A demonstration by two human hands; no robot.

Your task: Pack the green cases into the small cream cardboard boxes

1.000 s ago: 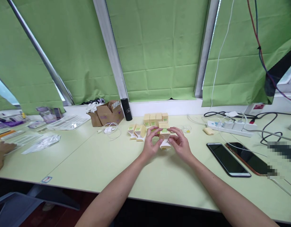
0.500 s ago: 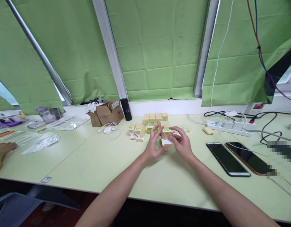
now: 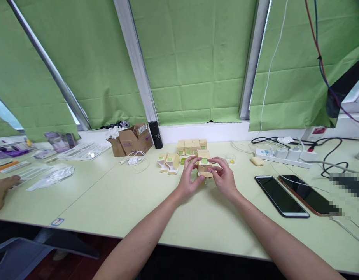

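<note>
Both of my hands hold one small tan carton with a green label (image 3: 204,162) just above the pale green table (image 3: 115,198). My left hand (image 3: 189,179) pinches its left side with fingertips. My right hand (image 3: 223,177) grips its right side, fingers curled. Behind them stands a row of several closed tan cartons (image 3: 191,146). To the left lie a few unfolded cartons (image 3: 168,162) with open white flaps.
Two phones (image 3: 281,196) lie face up at the right, with a power strip (image 3: 281,154) and cables behind. A brown cardboard box (image 3: 132,143) and a black cylinder (image 3: 155,135) stand at the back left. Another person's hand (image 3: 1,190) rests at the far left near plastic packets.
The carton's white bottom flap, hanging open a second ago, now sits folded up. My hands and the carton shifted slightly away from me.
</note>
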